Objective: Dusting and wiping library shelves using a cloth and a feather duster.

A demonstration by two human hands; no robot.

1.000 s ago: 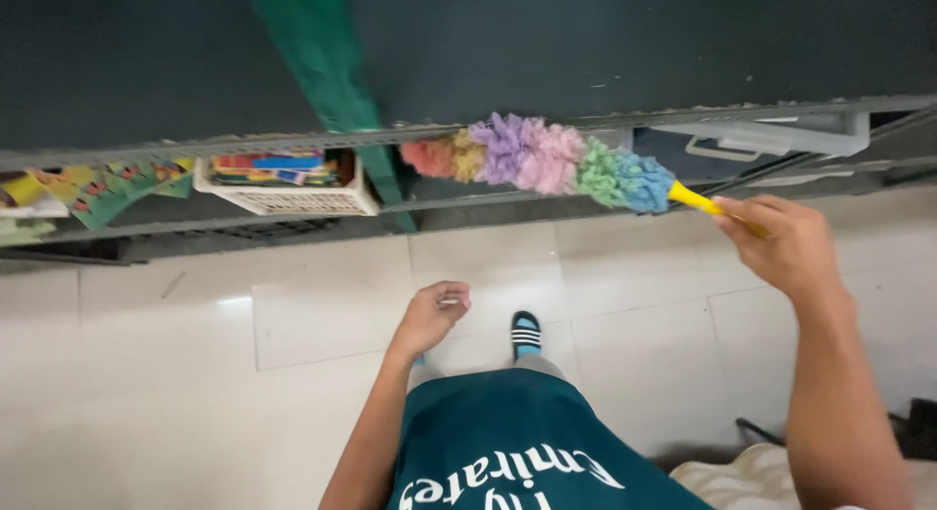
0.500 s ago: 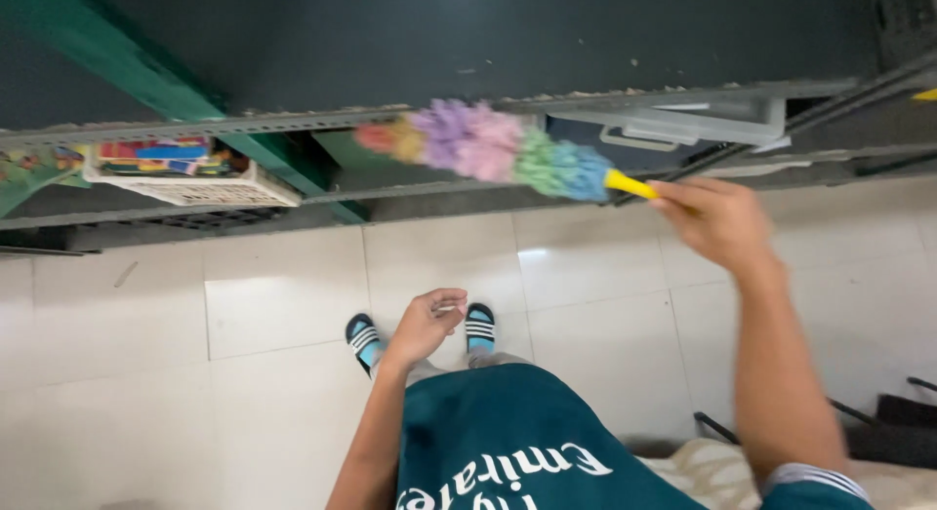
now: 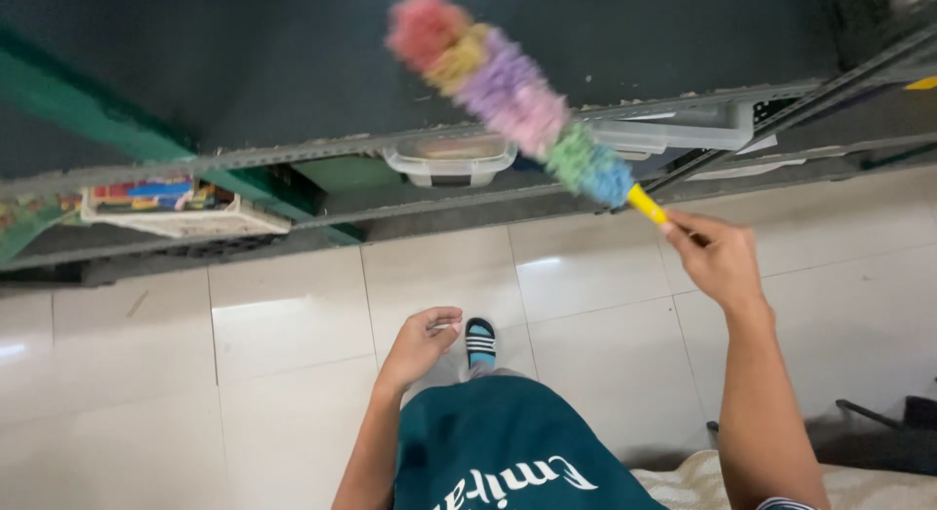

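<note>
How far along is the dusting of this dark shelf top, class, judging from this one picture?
Done: nothing clearly; pale specks lie along the front edge of the dark shelf top. In hand: the right hand holds the rainbow duster by its yellow handle, its blurred head over the top. The left hand is empty, loosely curled. Left: the speckled edge, the clear tub and the white basket below.

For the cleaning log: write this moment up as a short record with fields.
right hand: grips the yellow handle of a rainbow duster
duster head: raised over the dark shelf top, blurred
left hand: loosely curled, holding nothing, above the white tiled floor
lower shelf: clear plastic tub, white basket of colourful items
floor: one striped slipper
</note>
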